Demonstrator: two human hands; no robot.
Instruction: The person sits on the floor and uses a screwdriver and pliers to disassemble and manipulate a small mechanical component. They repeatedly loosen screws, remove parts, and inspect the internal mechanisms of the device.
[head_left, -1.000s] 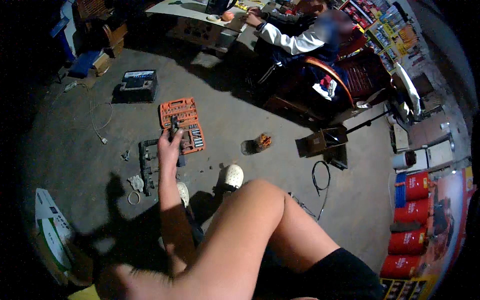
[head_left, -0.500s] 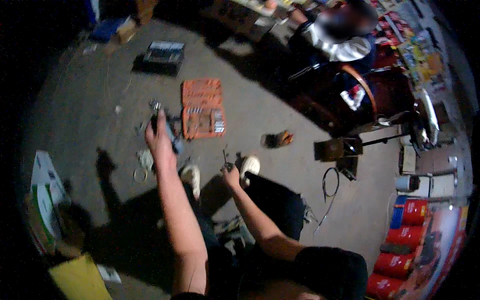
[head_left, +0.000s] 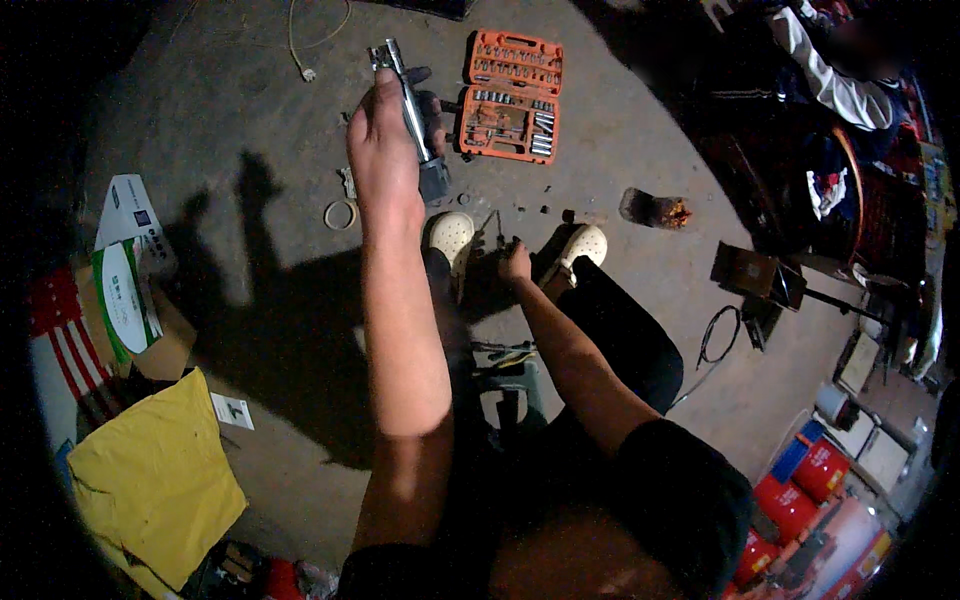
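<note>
My left hand (head_left: 382, 150) is stretched out over the floor. Its fingers are wrapped round a silver tubular metal part (head_left: 410, 108); the far side of the grip is hidden. A dark block-like piece (head_left: 434, 180) shows beside the wrist, and I cannot tell whether it belongs to the part. Lower and to the right, between my cream clogs (head_left: 455, 232), my right hand (head_left: 515, 264) is closed on a thin-shafted tool (head_left: 501, 228), its shaft pointing up. An orange socket set case (head_left: 466, 62) lies unfolded on the floor just right of my left hand.
A roll of tape (head_left: 341, 214) and small dark bits lie near my feet. Cartons (head_left: 128, 225) and a yellow sheet (head_left: 160, 480) are at left. At right are a brown metal stand (head_left: 745, 270), a black cable (head_left: 707, 345) and red drums (head_left: 785, 505). Another person's pale sleeve (head_left: 825, 70) shows upper right.
The view has shifted, so the socket case and stand sit further right. My left hand has come up with the metal part and looks larger. My right hand still grips the thin tool.
</note>
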